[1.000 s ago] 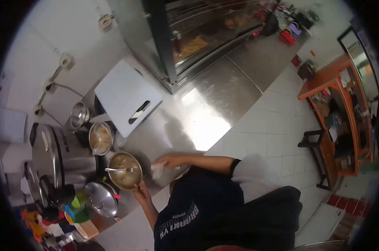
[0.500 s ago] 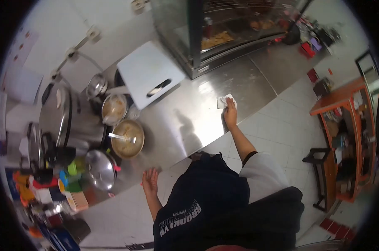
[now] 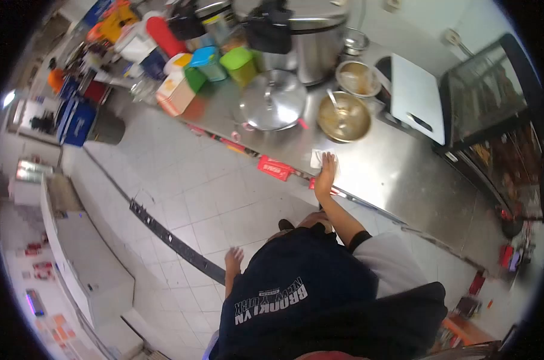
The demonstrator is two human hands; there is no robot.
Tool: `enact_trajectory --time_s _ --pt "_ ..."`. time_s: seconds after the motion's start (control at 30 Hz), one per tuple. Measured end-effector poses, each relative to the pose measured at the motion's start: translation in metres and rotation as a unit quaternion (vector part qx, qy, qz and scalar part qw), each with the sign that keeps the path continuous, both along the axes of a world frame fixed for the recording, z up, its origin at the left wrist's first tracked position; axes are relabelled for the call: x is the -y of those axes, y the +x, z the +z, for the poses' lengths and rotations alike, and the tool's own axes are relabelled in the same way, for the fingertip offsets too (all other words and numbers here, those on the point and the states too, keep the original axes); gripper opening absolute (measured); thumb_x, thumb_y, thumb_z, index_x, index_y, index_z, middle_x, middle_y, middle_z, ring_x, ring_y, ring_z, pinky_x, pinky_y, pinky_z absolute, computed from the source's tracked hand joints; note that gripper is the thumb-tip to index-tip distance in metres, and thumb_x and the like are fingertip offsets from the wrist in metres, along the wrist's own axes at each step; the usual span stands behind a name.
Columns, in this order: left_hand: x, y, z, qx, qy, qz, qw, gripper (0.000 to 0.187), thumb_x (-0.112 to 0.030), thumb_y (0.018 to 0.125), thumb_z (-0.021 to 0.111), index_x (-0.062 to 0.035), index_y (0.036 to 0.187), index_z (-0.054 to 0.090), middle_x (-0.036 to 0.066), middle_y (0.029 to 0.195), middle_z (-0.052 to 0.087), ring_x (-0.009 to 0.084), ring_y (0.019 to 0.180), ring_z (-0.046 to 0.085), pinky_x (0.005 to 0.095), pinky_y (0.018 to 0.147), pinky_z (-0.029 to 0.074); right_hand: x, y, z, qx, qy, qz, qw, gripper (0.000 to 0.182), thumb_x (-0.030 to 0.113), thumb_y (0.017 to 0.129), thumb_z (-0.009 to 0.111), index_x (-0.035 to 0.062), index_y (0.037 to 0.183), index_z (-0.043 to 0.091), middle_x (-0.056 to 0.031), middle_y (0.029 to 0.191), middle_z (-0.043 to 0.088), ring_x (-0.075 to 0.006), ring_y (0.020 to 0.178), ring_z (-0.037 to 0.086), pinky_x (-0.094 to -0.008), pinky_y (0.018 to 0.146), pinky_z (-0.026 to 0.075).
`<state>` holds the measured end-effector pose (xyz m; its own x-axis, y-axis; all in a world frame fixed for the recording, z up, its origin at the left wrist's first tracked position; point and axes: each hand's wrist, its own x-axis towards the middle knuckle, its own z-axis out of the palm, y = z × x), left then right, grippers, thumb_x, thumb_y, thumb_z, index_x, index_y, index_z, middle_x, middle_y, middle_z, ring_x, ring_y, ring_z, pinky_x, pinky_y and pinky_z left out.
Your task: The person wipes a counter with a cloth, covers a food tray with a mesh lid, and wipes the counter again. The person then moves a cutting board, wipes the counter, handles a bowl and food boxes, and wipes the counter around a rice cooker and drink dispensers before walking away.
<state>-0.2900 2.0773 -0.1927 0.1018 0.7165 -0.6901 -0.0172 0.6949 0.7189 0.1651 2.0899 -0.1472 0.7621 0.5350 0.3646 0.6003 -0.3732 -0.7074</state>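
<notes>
On the steel counter (image 3: 398, 174), near its front edge, my right hand (image 3: 326, 174) presses a white cloth (image 3: 316, 158) against the surface. Just beyond it stands a metal bowl (image 3: 361, 131) with a spoon inside and some brownish residue. A lidded steel pot (image 3: 272, 111) is to the left of the bowl. My left hand (image 3: 234, 259) hangs over the floor beside my body, fingers apart and holding nothing.
A white cutting board (image 3: 415, 93) leans near the glass display case (image 3: 494, 96) at the right. Behind the bowl are a smaller bowl (image 3: 357, 78) and a large steel pot (image 3: 317, 48). Green (image 3: 239, 65) and blue (image 3: 208, 62) containers stand at the left. A black strip (image 3: 176, 241) crosses the floor.
The view has turned left, showing more floor and the counter's left part. My right hand and the cloth have moved left along the counter, closer to the bowl. My left hand remains open.
</notes>
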Motion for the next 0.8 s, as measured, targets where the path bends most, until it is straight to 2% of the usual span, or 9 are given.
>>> enact_trajectory --time_s 0.23,0.3,0.37,0.4,0.5,0.6,0.73,0.77,0.8 --pt "0.134 -0.127 0.011 -0.194 -0.167 0.091 0.962 0.039 -0.022 0.089 0.042 0.0006 0.12 0.035 0.02 0.118 0.046 0.0293 0.104 0.05 0.0408 0.088 0.044 -0.168 -0.07 -0.007 0.0 0.022 0.115 0.993 0.058 -0.014 0.063 0.044 -0.0033 0.12 0.046 -0.0198 0.129 0.042 -0.0338 0.125 0.033 -0.0437 0.107 0.019" --pt "0.154 -0.133 0.017 -0.197 -0.195 0.104 0.955 0.038 -0.019 0.088 0.043 0.0007 0.119 0.035 0.021 0.116 0.048 0.0293 0.101 0.052 0.0405 0.087 0.045 -0.213 -0.092 -0.015 0.021 0.077 0.22 0.972 0.053 -0.01 0.066 0.045 -0.0029 0.118 0.048 -0.0189 0.12 0.049 -0.0336 0.118 0.041 -0.0408 0.101 0.03" --pt "0.155 -0.135 0.016 -0.191 -0.203 0.107 0.954 0.036 -0.017 0.087 0.044 0.0007 0.118 0.035 0.021 0.113 0.049 0.0293 0.098 0.053 0.0403 0.085 0.046 -0.231 -0.107 0.016 -0.167 0.068 0.403 0.897 0.046 -0.008 0.072 0.046 -0.0024 0.117 0.05 -0.0169 0.112 0.055 -0.0301 0.106 0.053 -0.0375 0.09 0.042" --pt "0.15 -0.134 0.015 -0.186 -0.202 0.107 0.956 0.036 -0.015 0.087 0.045 0.0007 0.117 0.035 0.021 0.112 0.05 0.0293 0.097 0.054 0.0402 0.085 0.046 -0.256 -0.118 -0.021 -0.199 -0.082 0.411 0.886 0.045 -0.003 0.076 0.048 0.0001 0.121 0.046 -0.0162 0.112 0.055 -0.0274 0.095 0.058 -0.0354 0.078 0.047" --pt "0.104 -0.13 0.007 -0.172 -0.17 0.089 0.966 0.034 -0.012 0.085 0.046 0.0008 0.116 0.035 0.022 0.108 0.052 0.0293 0.092 0.056 0.0398 0.082 0.047 -0.22 -0.133 0.04 -0.671 0.063 0.305 0.673 0.04 -0.002 0.082 0.044 0.0005 0.121 0.045 -0.0148 0.11 0.056 -0.0237 0.097 0.058 -0.0351 0.081 0.047" --pt "0.025 -0.115 -0.005 -0.149 -0.116 0.064 0.98 0.033 -0.008 0.084 0.048 0.0008 0.114 0.035 0.023 0.104 0.055 0.0293 0.088 0.058 0.0394 0.08 0.049 -0.177 -0.091 0.04 -0.78 0.163 0.303 0.522 0.037 0.0 0.084 0.044 0.0004 0.121 0.043 -0.014 0.112 0.055 -0.0233 0.099 0.058 -0.0353 0.084 0.048" --pt "-0.115 -0.064 -0.017 -0.086 -0.003 -0.015 0.996 0.033 -0.003 0.083 0.05 0.0009 0.112 0.036 0.024 0.099 0.058 0.0293 0.082 0.061 0.0389 0.077 0.051 -0.113 -0.039 0.053 -0.78 0.207 0.212 0.551 0.037 0.006 0.085 0.05 0.0007 0.121 0.041 -0.0129 0.112 0.055 -0.0222 0.099 0.057 -0.0345 0.086 0.048" --pt "-0.149 -0.051 -0.02 -0.026 0.069 -0.064 0.995 0.049 -0.006 0.081 0.058 -0.0044 0.121 0.029 0.017 0.103 0.058 0.0239 0.087 0.061 0.0303 0.069 0.05 -0.101 -0.027 0.052 -0.78 0.202 0.203 0.557 0.038 0.008 0.086 0.051 0.0011 0.122 0.041 -0.0129 0.112 0.055 -0.0221 0.099 0.058 -0.0339 0.086 0.048" --pt "-0.189 -0.026 -0.017 -0.111 0.093 -0.124 0.982 0.047 -0.014 0.083 0.06 -0.0041 0.119 0.032 0.015 0.098 0.059 0.0196 0.085 0.06 0.0293 0.071 0.05 -0.091 -0.018 0.051 -0.78 0.197 0.197 0.561 0.04 0.01 0.086 0.052 0.0015 0.123 0.04 -0.0128 0.112 0.055 -0.022 0.098 0.058 -0.0333 0.085 0.048"
